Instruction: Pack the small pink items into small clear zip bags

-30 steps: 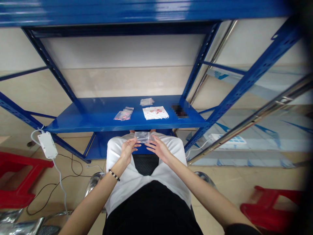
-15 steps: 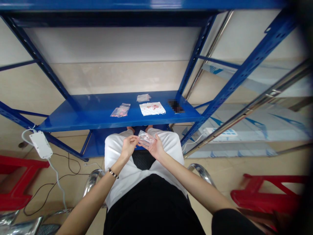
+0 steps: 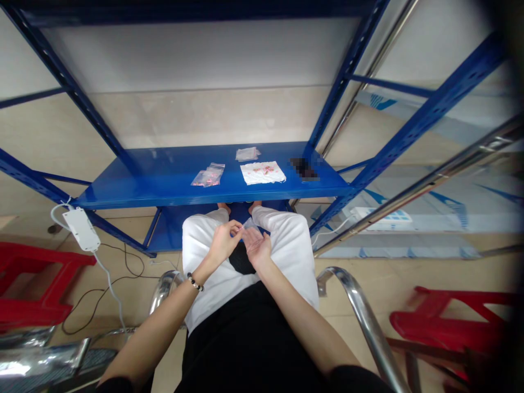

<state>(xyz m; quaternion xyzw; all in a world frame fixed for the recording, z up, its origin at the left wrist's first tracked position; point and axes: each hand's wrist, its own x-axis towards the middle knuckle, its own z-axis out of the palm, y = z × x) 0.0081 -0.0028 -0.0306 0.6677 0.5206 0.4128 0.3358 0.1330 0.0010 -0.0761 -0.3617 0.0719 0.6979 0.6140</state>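
Note:
Above my lap, my left hand (image 3: 225, 240) pinches the edge of a small clear plastic bag (image 3: 250, 225). My right hand (image 3: 257, 248) is palm up under and beside the bag, its fingers stretched out behind the clear plastic. On the blue shelf (image 3: 164, 183) lie clear bags with small pink pieces (image 3: 209, 176) at the left. A white cloth (image 3: 254, 174) with small reddish pieces (image 3: 268, 170) on it lies to their right. Behind the cloth sits a stack of clear bags (image 3: 247, 154).
A dark, pixelated object (image 3: 303, 169) lies at the shelf's right. A white power strip (image 3: 84, 228) hangs at the left post. Red stools (image 3: 28, 289) stand on both sides, and chrome armrests (image 3: 360, 305) flank my lap. Metal poles run along the right.
The camera view has shifted. My right hand has opened flatter, with its fingers now extended behind the bag, while my left hand still pinches the bag's edge.

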